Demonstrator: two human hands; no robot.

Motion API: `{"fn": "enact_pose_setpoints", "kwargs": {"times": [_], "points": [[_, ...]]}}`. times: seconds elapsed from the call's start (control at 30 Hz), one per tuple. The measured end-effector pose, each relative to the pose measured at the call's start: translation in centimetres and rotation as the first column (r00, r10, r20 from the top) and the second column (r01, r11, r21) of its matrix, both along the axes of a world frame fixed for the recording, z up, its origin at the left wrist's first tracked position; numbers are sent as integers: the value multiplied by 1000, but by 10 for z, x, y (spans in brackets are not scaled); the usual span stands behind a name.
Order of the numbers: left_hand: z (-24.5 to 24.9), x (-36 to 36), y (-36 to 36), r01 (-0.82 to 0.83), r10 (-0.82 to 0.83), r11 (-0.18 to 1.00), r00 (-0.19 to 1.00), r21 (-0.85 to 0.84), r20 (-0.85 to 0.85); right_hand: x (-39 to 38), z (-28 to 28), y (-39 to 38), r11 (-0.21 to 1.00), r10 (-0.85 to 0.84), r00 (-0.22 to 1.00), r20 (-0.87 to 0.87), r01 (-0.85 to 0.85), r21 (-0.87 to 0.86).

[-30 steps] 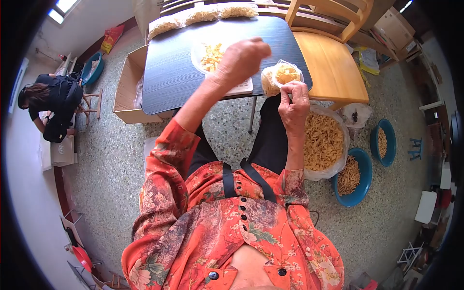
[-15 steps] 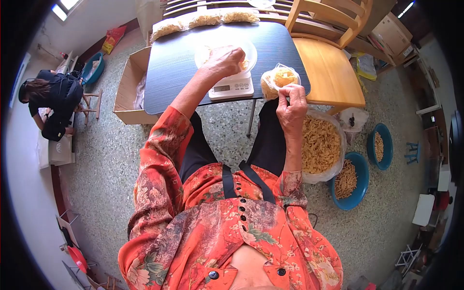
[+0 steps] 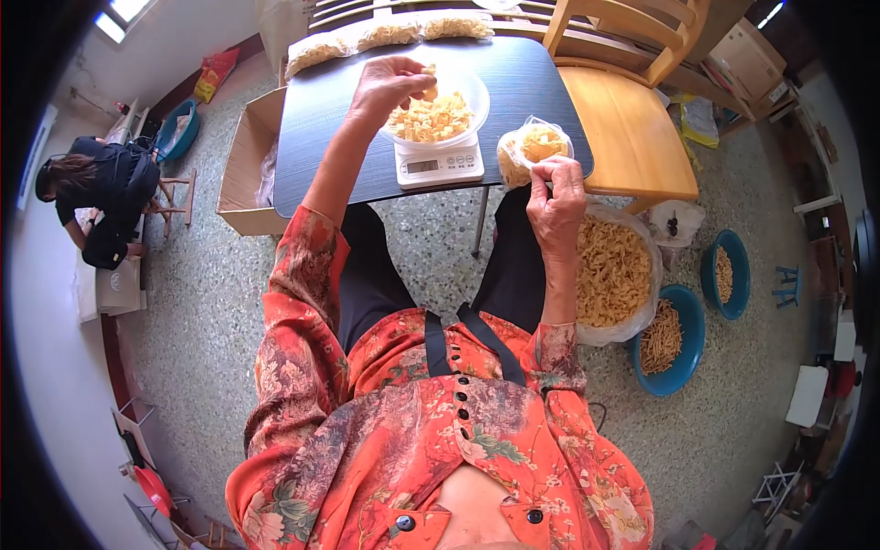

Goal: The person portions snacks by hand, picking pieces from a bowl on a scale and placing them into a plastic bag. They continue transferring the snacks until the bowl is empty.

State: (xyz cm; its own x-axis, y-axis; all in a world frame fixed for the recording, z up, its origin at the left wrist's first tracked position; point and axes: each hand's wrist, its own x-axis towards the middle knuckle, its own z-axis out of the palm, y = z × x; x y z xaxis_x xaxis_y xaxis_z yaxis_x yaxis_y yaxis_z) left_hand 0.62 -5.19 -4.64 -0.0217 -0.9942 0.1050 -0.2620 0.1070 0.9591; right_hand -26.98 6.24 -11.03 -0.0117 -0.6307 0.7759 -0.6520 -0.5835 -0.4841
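Here I have the left hand (image 3: 390, 87) above the white bowl (image 3: 472, 105) of yellow pieces (image 3: 429, 119), fingertips pinching a piece; the bowl's on the kitchen scale (image 3: 440, 165). Over by the table's (image 3: 335, 128) corner, my right hand (image 3: 556, 194) pinches the rim of an open plastic bag (image 3: 541, 142) holding more pieces.

Three bags (image 3: 386, 35) lie in a row, with three basins (image 3: 696, 359), one scale (image 3: 465, 168).
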Motion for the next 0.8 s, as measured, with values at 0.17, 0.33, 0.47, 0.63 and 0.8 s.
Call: {"fn": "enact_pose_setpoints", "kwargs": {"times": [0.17,0.33,0.47,0.63,0.8], "points": [[0,-10,3,-2,80,991,802,132,-591,2,0,0,1000,-1,1000,9,1,9],[3,-77,37,192,-138,981,797,30,-589,5,-1,-3,999,24,1000,3,-24,-23],[-22,-124,50,233,-262,963,922,-135,-283,5,4,1,999,33,999,37,-34,26],[-40,-135,54,246,-110,853,947,-460,303,0,1,0,999,32,999,2,-32,3],[-37,-136,56,433,-31,779,749,-454,662,0,-3,0,997,75,997,16,-76,17]]}}
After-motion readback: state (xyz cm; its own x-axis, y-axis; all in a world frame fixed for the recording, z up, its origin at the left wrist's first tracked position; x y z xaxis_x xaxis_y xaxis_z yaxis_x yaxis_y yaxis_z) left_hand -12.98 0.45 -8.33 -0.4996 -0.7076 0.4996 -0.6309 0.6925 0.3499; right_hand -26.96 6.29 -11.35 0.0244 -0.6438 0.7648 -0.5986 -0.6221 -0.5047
